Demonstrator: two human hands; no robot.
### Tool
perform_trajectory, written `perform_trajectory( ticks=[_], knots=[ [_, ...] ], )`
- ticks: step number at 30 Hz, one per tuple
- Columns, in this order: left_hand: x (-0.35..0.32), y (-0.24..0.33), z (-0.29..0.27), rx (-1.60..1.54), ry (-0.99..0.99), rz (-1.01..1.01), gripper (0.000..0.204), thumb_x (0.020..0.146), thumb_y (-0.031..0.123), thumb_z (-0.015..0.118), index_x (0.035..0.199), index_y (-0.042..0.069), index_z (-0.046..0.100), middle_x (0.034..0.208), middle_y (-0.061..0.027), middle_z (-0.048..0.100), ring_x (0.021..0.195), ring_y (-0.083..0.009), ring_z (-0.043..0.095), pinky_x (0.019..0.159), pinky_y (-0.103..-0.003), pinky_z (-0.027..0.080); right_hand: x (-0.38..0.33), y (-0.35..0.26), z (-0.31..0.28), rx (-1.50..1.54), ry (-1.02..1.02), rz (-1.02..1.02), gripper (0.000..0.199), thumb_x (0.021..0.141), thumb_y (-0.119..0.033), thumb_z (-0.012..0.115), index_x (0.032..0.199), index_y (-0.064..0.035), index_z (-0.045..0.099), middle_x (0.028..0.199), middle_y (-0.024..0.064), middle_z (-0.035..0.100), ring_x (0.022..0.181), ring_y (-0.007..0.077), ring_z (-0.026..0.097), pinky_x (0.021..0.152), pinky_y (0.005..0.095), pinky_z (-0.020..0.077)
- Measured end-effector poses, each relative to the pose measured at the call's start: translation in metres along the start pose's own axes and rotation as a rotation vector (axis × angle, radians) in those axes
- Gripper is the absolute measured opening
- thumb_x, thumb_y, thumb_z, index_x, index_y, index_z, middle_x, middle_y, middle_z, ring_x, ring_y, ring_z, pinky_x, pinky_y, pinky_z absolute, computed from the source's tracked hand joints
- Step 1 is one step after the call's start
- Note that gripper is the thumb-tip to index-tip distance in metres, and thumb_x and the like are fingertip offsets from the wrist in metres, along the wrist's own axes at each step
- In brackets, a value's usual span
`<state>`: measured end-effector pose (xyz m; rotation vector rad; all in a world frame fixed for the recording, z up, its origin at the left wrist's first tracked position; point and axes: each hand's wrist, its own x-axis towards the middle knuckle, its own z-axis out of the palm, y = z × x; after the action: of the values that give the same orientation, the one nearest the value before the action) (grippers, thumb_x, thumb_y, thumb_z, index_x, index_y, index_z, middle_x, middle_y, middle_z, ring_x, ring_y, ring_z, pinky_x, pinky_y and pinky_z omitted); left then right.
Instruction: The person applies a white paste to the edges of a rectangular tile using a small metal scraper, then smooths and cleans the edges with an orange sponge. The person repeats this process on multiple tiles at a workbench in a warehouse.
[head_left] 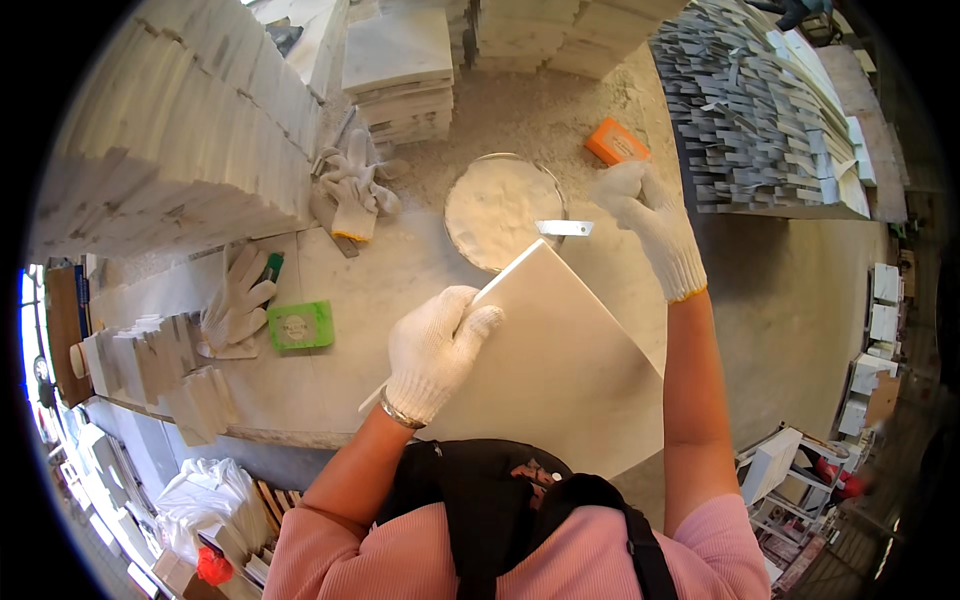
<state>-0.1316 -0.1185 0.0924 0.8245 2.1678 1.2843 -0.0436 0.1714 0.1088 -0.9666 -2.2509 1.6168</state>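
Observation:
My left hand (432, 350), in a white knitted glove, grips the upper left edge of a pale square stone tile (560, 370). The tile is tilted in front of my body with one corner pointing away. My right hand (648, 215), gloved too, is raised to the right of the tile with its fingers curled; what they hold, if anything, I cannot make out. A short shiny metal blade (563, 228) shows left of that hand, over the rim of a round pan (482, 262) full of pale powder. Just beyond my right fingers sits an orange block (617, 142).
A green block (300, 326) and spare gloves (354, 185) lie on the dusty worktable (340, 270). Tall tile stacks (190, 140) line the left and far sides. At right is a big pile of thin stone strips (745, 120). Small slabs (145, 360) stand at the table's left end.

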Motion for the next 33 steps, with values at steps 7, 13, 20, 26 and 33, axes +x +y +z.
perform_trajectory(
  ticks=[7, 13, 20, 26, 33],
  knots=[
    [-0.001, -0.002, 0.001, 0.018, 0.014, 0.028, 0.026, 0.095, 0.031, 0.070, 0.103, 0.006, 0.069, 0.079, -0.0125, 0.067, 0.071, -0.0276, 0.066, 0.066, -0.035, 0.052, -0.063, -0.060, -0.011, -0.131, -0.113, -0.008, 0.044, 0.084, -0.024, 0.077, 0.122, -0.0028, 0.071, 0.110, 0.0045, 0.070, 0.098, 0.0125, 0.063, 0.085, 0.0290, 0.0496],
    [0.000, 0.000, 0.001, 0.044, 0.015, 0.051, 0.026, 0.095, 0.030, 0.069, 0.103, 0.005, 0.070, 0.080, -0.0129, 0.067, 0.070, -0.0272, 0.065, 0.068, -0.035, 0.051, -0.070, -0.080, -0.009, -0.184, -0.231, -0.044, 0.046, 0.081, -0.028, 0.079, 0.118, -0.0008, 0.073, 0.115, 0.0112, 0.073, 0.107, 0.0213, 0.067, 0.094, 0.0336, 0.0511],
    [-0.001, 0.000, 0.000, 0.057, 0.011, 0.042, 0.026, 0.096, 0.029, 0.069, 0.104, 0.004, 0.070, 0.084, -0.0139, 0.069, 0.074, -0.0271, 0.067, 0.071, -0.034, 0.053, -0.071, -0.078, -0.007, -0.213, -0.236, -0.082, 0.041, 0.081, -0.027, 0.079, 0.114, -0.0031, 0.076, 0.104, 0.0122, 0.075, 0.097, 0.0220, 0.069, 0.089, 0.0337, 0.0521],
    [-0.002, 0.001, 0.000, 0.056, 0.008, 0.027, 0.025, 0.096, 0.028, 0.069, 0.104, 0.004, 0.070, 0.085, -0.0144, 0.070, 0.075, -0.0280, 0.068, 0.072, -0.035, 0.053, -0.071, -0.080, -0.006, -0.281, -0.231, -0.117, 0.041, 0.079, -0.028, 0.079, 0.114, -0.0050, 0.076, 0.103, 0.0141, 0.074, 0.093, 0.0259, 0.069, 0.086, 0.0353, 0.0517],
    [-0.001, 0.000, 0.000, 0.047, 0.005, 0.030, 0.025, 0.096, 0.028, 0.069, 0.105, 0.005, 0.070, 0.085, -0.0143, 0.070, 0.076, -0.0279, 0.068, 0.072, -0.034, 0.053, -0.070, -0.076, -0.007, -0.300, -0.237, -0.128, 0.041, 0.079, -0.028, 0.079, 0.112, -0.0046, 0.076, 0.103, 0.0144, 0.074, 0.093, 0.0275, 0.069, 0.086, 0.0363, 0.0514]
  ],
)
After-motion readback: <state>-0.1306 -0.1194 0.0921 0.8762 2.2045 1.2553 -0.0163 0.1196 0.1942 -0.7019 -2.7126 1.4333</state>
